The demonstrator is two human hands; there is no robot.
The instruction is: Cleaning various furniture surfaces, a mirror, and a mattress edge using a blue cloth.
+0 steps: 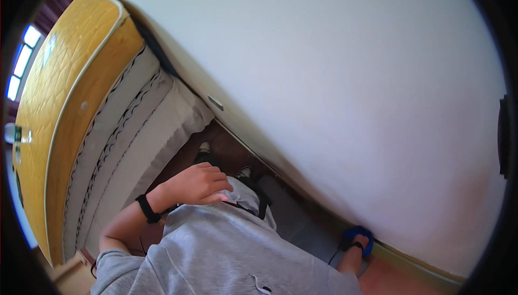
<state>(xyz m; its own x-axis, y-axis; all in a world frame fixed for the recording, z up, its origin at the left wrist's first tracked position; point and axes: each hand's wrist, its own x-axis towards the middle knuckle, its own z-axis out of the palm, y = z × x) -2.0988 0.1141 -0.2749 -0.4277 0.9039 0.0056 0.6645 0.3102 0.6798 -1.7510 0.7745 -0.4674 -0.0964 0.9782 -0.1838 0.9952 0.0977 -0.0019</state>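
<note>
My left hand (202, 184) is held in front of my waist, with a black band on its wrist. Its fingers are bent and close together over the grey shirt, and their undersides are hidden. Out to the lower right, my right hand (360, 239) grips a bright blue, soft-looking thing (368, 247), perhaps a cloth, low down beside the white wall (345, 90). The hand covers part of it, and a dark band circles that wrist too.
Along the left stands a bed with a yellow quilted mattress (65, 63) and a pale ruffled skirt (145, 127). A clear bottle (19, 134) is on the mattress. A wall plate (215, 102) sits low on the wall. My shoes (204, 147) are on the dark red floor (221, 145).
</note>
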